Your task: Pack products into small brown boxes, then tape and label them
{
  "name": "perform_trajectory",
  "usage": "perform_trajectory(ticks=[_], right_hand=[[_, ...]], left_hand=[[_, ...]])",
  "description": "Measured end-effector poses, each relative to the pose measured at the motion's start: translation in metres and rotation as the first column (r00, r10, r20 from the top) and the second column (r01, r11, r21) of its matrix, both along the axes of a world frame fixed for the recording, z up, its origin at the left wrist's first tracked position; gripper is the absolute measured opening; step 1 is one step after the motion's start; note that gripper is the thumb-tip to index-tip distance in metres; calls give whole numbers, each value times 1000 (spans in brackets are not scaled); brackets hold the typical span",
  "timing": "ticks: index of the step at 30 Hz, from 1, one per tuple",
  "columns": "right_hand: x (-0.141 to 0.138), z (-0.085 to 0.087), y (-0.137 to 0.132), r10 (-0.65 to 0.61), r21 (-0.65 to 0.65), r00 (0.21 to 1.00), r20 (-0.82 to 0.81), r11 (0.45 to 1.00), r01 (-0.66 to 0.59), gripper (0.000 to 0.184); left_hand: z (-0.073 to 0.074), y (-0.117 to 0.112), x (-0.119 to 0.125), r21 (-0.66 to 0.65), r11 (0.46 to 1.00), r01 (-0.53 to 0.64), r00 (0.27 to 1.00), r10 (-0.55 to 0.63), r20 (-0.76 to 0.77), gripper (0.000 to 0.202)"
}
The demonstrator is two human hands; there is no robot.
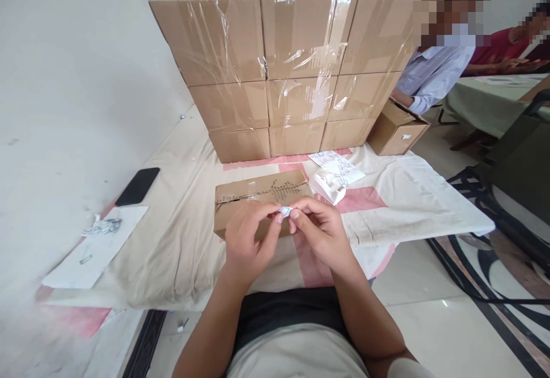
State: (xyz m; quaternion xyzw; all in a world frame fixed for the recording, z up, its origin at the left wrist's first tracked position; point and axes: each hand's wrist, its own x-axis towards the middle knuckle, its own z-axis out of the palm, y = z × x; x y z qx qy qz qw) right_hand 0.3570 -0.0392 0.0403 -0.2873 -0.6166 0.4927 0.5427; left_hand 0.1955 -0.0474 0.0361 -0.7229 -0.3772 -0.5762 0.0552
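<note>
Both forearms came up from the lap and met over the near edge of a flat cardboard box (240, 197). The left hand (247, 246) and the right hand (320, 232) were curled, thumbs and forefingers pinched together on a small label (285, 212). The label was white with a bluish tint and sat just above the box's near edge.

The box was low, matt brown and rectangular, with a ragged dark line across its top. It lay on a table under creased cream and pink cloth (189, 240). Behind the box rose a wall of bigger cartons (279, 74), bound in glossy, wrinkled tape. Just right of the box lay a white plastic piece (329, 186) and a printed sheet of labels (337, 166). Well left of it were a black phone (137, 186) and a sheet of paper (94, 246).

Right of the box the cloth ran bare to the table's edge, with tiled floor (429, 286) beyond.
</note>
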Motion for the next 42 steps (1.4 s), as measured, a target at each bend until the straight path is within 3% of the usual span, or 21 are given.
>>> perform_trajectory(ticks=[9, 16, 22, 29, 36, 42], right_hand=[[2, -2, -2, -78, 140, 994, 81, 988, 66, 15], [2, -2, -4, -172, 319, 973, 156, 941, 115, 18], [-1, 3, -10, -112, 206, 988, 103, 974, 89, 12], [-3, -2, -11, -118, 84, 993, 8, 990, 117, 18], [-3, -3, -12, -115, 63, 993, -28, 991, 117, 17], [1, -3, -10, -118, 132, 992, 47, 985, 110, 17]], left_hand=[[7, -2, -2, 25, 999, 40, 998, -39, -48, 22], [8, -3, -1, 34, 999, 31, 996, -28, -83, 20], [7, -5, -3, 35, 998, 51, 995, -48, -82, 20], [10, -8, -2, 60, 998, 21, 988, -11, -156, 24], [9, -8, -5, 111, 994, -22, 969, 48, -242, 24], [12, -9, -4, 85, 996, 8, 980, 9, -201, 22]])
